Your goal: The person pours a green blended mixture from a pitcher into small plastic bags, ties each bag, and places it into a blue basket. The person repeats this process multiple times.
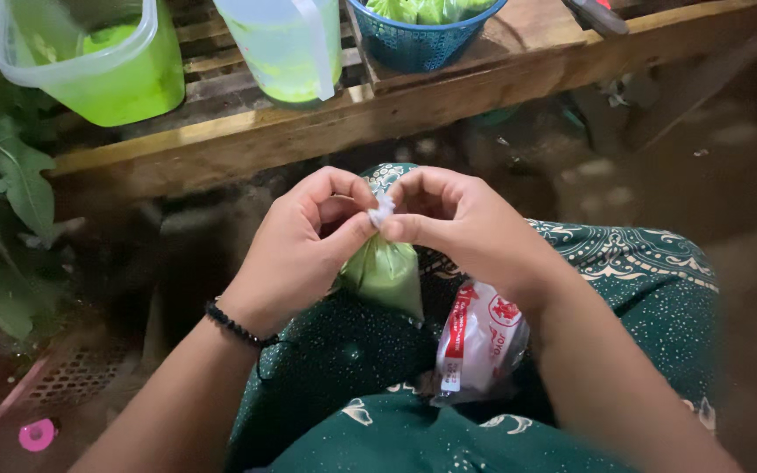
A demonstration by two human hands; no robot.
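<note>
Head view, looking down at a seated lap.
Left hand [304, 250]: closed, thumb and fingers pinching the twisted white neck of a small plastic bag [385, 273] filled with green liquid; black bead bracelet [237, 328] at the wrist.
Right hand [462, 223]: closed on the same neck from the other side, fingertips touching the left's.
Bag: hangs below both hands, over the green patterned cloth [633, 263] on the lap.
White and red packet [482, 342]: lies on the lap under the right wrist.
Wooden bench [308, 131]: beyond the knees, carrying a green tub [111, 74], a clear jug [286, 44] of green liquid and a blue basket [418, 39].
Large leaves [10, 184]: at left.
</note>
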